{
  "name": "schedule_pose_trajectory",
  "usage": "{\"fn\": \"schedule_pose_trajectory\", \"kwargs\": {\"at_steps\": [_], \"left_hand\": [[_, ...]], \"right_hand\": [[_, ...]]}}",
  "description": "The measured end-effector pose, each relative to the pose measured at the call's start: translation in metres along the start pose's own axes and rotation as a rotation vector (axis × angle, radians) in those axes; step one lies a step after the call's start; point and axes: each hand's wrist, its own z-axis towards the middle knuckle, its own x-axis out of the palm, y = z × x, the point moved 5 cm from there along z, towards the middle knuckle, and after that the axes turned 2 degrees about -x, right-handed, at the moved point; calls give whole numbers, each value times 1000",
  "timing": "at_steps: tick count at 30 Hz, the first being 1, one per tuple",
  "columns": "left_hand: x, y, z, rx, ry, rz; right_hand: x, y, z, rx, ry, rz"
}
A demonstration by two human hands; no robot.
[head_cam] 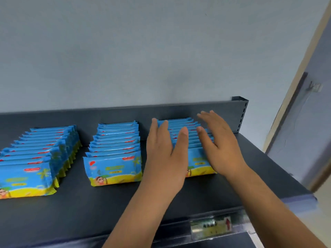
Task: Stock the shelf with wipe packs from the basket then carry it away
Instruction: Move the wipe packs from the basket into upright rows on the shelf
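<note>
Three rows of blue-and-yellow wipe packs stand upright on the dark shelf [75, 208]: a left row [34, 158], a middle row [114, 154] and a right row [186, 133]. My left hand [164, 154] lies with straight fingers against the left side of the right row. My right hand [220, 142] hovers with spread fingers over that row's right side. Neither hand grips a pack. The basket is out of view.
A dark back panel [125, 113] with a slotted upright [241, 113] closes the shelf at the rear. A price-label strip [211, 228] runs along the front edge. A door frame [295, 97] stands to the right. Bare shelf surface lies in front of the rows.
</note>
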Motion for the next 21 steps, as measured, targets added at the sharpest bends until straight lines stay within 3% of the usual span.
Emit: {"fn": "schedule_pose_trajectory", "kwargs": {"at_steps": [3, 7, 10, 13, 17, 21], "left_hand": [[32, 9, 5, -191, -127, -233], [55, 24, 19, -402, -244, -267], [68, 48, 27, -571, -268, -292], [75, 51, 23, -536, -280, -304], [75, 48, 31, -484, -272, -376], [84, 66, 39, -565, -199, -725]], "right_hand": [[-1, -31, 2, 74, 14, 43], [4, -55, 1, 154, 70, 33], [7, -62, -1, 370, 49, 327], [23, -70, -4, 673, 63, 709], [31, -64, -4, 806, 157, 921], [35, -57, 1, 856, 168, 1047]]}}
